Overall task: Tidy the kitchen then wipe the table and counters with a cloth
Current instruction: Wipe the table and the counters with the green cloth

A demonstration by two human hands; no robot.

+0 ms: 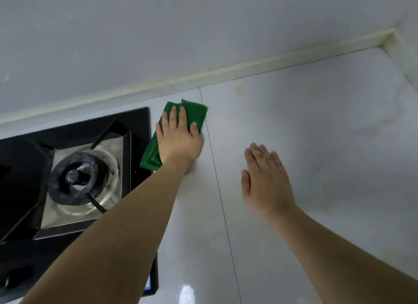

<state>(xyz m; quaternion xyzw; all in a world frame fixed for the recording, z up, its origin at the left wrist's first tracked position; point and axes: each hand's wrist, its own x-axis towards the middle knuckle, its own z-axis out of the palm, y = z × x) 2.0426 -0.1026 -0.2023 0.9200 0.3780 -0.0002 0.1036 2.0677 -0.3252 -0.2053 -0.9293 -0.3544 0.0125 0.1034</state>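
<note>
1. Because the green cloth lies folded right at the edge of the black hob, a sweep to the left could catch on the raised glass rim and bunch up, I judge.
2. The left hand presses flat on the cloth, fingers spread; the right hand is open and empty, palm down, low over the bench.
3. The glossy bench looks slick, so a leaning palm might slide.
4. The cloth looks coarse and fibrous; the steel burner is round and dulled; the yellowed sealant strip along the wall may hold grime.
</note>
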